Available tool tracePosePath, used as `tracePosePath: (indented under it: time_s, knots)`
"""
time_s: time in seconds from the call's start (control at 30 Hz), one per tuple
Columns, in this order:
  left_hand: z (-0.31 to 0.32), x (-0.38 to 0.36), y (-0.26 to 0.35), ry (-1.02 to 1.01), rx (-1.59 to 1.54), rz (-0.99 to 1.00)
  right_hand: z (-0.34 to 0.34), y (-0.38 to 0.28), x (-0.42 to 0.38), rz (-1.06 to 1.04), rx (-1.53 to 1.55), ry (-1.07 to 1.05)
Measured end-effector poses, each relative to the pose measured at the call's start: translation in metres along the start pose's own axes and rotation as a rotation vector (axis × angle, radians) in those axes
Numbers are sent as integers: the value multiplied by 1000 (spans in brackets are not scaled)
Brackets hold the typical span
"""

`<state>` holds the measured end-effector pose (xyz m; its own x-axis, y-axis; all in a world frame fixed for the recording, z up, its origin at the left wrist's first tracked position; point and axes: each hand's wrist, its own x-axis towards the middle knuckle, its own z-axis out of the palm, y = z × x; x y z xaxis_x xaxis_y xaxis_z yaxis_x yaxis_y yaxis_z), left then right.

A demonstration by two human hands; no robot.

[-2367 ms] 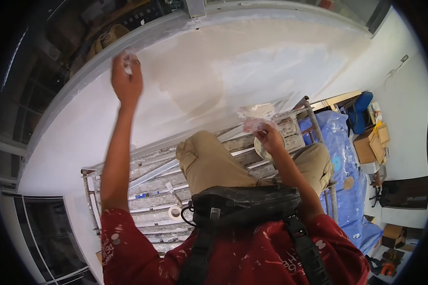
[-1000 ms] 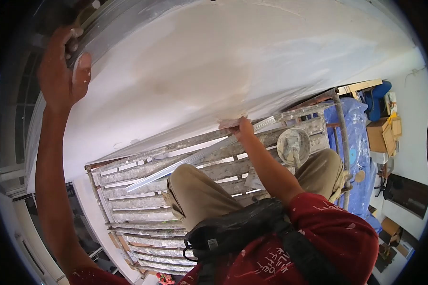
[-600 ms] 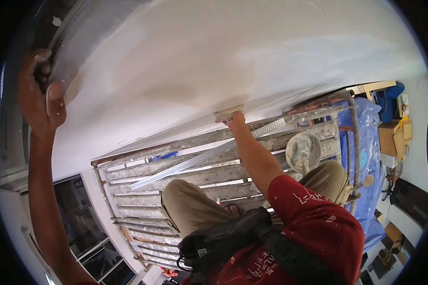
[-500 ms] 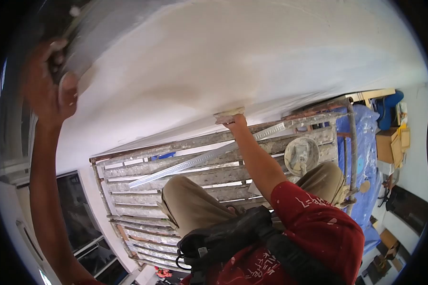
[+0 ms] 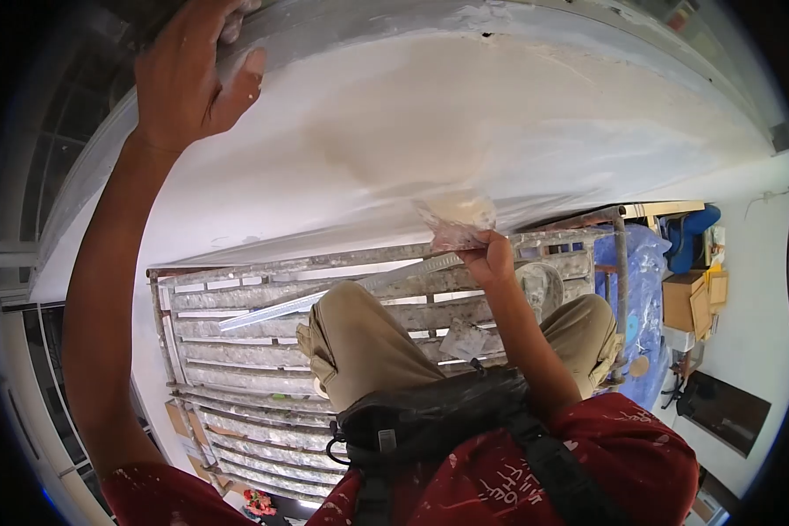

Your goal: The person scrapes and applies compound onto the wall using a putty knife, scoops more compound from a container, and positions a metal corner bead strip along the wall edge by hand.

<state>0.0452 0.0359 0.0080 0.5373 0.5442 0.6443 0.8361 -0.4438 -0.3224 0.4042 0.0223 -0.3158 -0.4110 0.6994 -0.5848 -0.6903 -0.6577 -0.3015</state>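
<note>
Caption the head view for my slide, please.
Above a slatted scaffold, the right hand holds a smeared scraper before a patchy wall; the left hand is raised near the ledge.

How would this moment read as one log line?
left hand: raised, grip unclear | right hand: holding smeared flat tool | bucket: partly hidden | scaffold planks: beneath

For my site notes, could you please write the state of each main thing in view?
Scraper: smeared with pale paste
Right hand: gripping the scraper
Left hand: raised, partly open
Bucket: uncovered, partly hidden
Planks: stained
Metal strip: lying slantwise across planks
Wall: patchy in colour
Blue sheet: wrinkled
Shirt: spattered
Bag: cannot tell whether shut
</note>
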Motion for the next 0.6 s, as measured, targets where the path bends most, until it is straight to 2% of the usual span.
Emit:
tracePosePath:
  time_s: [0.03, 0.13, 0.2, 0.27, 0.33, 0.37, 0.43, 0.5, 0.6]
  knots:
    - [1, 2, 1, 5, 3, 11, -28, 7, 24, -2, 1, 139]
    - [-3, 3, 1, -33, 14, 6, -105, 46, 102, 133, 2, 22]
    - [-3, 2, 0, -60, 31, 2, -162, 91, 177, 4, -388, -86]
    - [-2, -4, -7, -76, 64, 10, -189, 125, 239, -75, -520, -215]
    - [-5, -7, -12, -102, -25, 19, -123, 117, 226, 184, 6, 232]
    - [-4, -8, -14, -120, -75, 21, -108, 118, 229, 191, 47, 275]
    - [1, -7, -22, -88, -162, 100, -98, 124, 241, 184, 104, 301]
    - [3, -8, -26, -74, -207, 129, -102, 132, 245, 164, 166, 196]
    - [-3, -7, -20, -89, -183, 76, -107, 132, 241, 187, 237, 144]
